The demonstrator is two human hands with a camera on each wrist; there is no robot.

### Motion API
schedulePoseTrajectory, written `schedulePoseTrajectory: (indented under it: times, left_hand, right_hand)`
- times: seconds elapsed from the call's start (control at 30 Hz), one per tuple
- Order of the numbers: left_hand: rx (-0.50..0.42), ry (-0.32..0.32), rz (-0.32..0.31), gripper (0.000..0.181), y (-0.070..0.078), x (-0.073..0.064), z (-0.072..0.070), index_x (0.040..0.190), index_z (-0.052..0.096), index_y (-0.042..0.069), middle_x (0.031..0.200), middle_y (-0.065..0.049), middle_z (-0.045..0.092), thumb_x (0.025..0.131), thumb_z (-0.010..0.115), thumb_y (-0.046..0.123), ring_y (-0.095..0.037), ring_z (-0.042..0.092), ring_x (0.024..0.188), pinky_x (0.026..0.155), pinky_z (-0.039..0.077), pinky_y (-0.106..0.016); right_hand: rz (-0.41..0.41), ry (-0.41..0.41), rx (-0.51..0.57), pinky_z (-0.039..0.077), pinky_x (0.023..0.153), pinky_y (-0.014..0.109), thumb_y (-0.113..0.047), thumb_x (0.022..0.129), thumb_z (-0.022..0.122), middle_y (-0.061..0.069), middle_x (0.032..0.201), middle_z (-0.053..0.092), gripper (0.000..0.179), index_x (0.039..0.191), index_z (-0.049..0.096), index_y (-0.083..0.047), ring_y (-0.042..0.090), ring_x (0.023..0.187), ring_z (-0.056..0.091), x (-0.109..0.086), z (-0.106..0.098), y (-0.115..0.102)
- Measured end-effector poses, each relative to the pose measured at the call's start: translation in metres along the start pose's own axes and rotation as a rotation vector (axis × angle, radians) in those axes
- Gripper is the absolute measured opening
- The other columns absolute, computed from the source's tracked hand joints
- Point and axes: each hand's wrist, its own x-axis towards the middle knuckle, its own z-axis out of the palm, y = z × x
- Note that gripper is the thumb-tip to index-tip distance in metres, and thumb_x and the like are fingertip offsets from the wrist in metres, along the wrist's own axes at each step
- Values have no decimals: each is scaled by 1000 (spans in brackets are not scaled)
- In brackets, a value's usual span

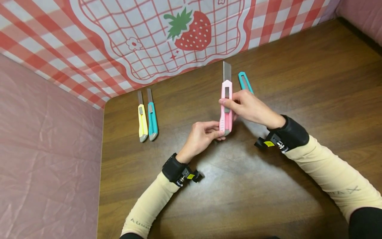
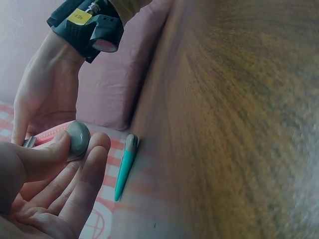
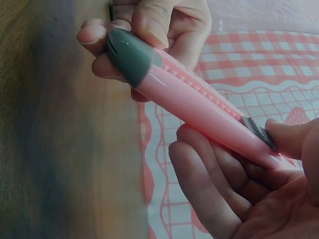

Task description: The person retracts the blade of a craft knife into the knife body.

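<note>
A pink box cutter [image 1: 226,119] is held above the table by both hands, its wide blade [image 1: 227,71] out and pointing away from me. My left hand [image 1: 198,138] pinches its lower end by the grey end cap [image 2: 79,139]. Higher up, my right hand [image 1: 252,106] grips the body, the thumb at the grey slider [image 3: 258,133]. Beyond the right hand lies a teal box cutter [image 1: 245,81], partly hidden by that hand, no blade showing at its visible end.
At the left, a yellow box cutter [image 1: 142,122] and another teal one [image 1: 153,121] lie side by side with blades out. A red checked strawberry cloth [image 1: 194,31] hangs along the back edge of the wooden table [image 1: 238,196]. Pink cloth [image 1: 50,149] borders the left side.
</note>
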Motion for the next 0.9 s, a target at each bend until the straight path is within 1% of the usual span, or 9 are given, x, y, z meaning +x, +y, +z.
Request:
schedulePoseTrajectory:
  times: [0.17, 0.27, 0.4, 0.47, 0.5, 0.63, 0.73, 0.83, 0.9]
  left_hand:
    - [3, 1, -15, 21, 0, 0, 0, 103, 65, -5, 85, -17, 70, 82, 67, -1, -16, 66, 67, 61, 61, -38]
    - [-4, -2, -24, 21, 2, -1, 0, 103, 64, -7, 86, -20, 69, 82, 66, -2, -19, 66, 68, 62, 61, -40]
    - [-13, -6, -21, 21, 18, -4, -1, 103, 61, -13, 87, -27, 66, 83, 63, -7, -28, 66, 70, 65, 59, -46]
    - [-15, -8, -21, 21, 27, -5, -3, 103, 60, -15, 87, -30, 65, 83, 62, -9, -33, 65, 72, 66, 58, -50]
    - [-14, -8, -23, 21, 31, -6, -3, 104, 60, -15, 87, -31, 65, 83, 61, -9, -35, 65, 72, 67, 58, -51]
    - [-9, -10, -28, 21, 37, -6, -4, 105, 59, -15, 88, -30, 65, 84, 60, -9, -33, 65, 73, 68, 58, -51]
    - [0, -7, -27, 21, 38, -6, -4, 105, 59, -15, 87, -29, 66, 85, 60, -9, -28, 66, 72, 67, 58, -50]
    - [3, -1, -25, 21, 38, -6, -4, 105, 60, -14, 87, -29, 66, 85, 60, -8, -27, 66, 72, 67, 58, -51]
    - [-2, 8, -24, 21, 37, -6, -4, 105, 60, -14, 87, -29, 66, 85, 60, -9, -29, 66, 73, 67, 58, -52]
  right_hand:
    - [-12, -6, 5, 49, 41, 22, -24, 95, 55, 5, 55, 61, 33, 69, 63, -5, 15, 48, 57, 0, 1, 0]
    - [-32, -10, 10, 45, 40, 19, -21, 93, 58, 4, 57, 61, 27, 72, 64, -5, 14, 47, 54, -1, 2, 0]
    - [-53, -12, 21, 40, 39, 17, -18, 90, 63, 4, 60, 61, 18, 78, 65, -5, 12, 47, 50, 0, 4, 1]
    - [-47, -2, 18, 40, 39, 17, -19, 90, 63, 4, 60, 61, 18, 79, 64, -5, 12, 48, 50, 0, 5, 1]
    - [-40, 5, 16, 40, 39, 17, -20, 90, 63, 4, 60, 61, 19, 79, 64, -5, 13, 48, 50, 0, 5, 1]
    - [-8, 15, 21, 43, 40, 19, -23, 91, 62, 5, 61, 62, 22, 79, 63, -4, 18, 51, 54, 0, 6, 1]
    - [7, 9, 36, 47, 42, 20, -23, 91, 61, 6, 63, 63, 23, 80, 63, -4, 21, 53, 57, -1, 6, 1]
    - [21, 4, 57, 51, 43, 23, -24, 92, 60, 7, 65, 64, 23, 81, 64, -3, 20, 54, 58, 0, 6, 0]
    - [28, 0, 72, 53, 45, 26, -24, 92, 60, 8, 66, 65, 24, 81, 64, -3, 20, 55, 59, 0, 5, 0]
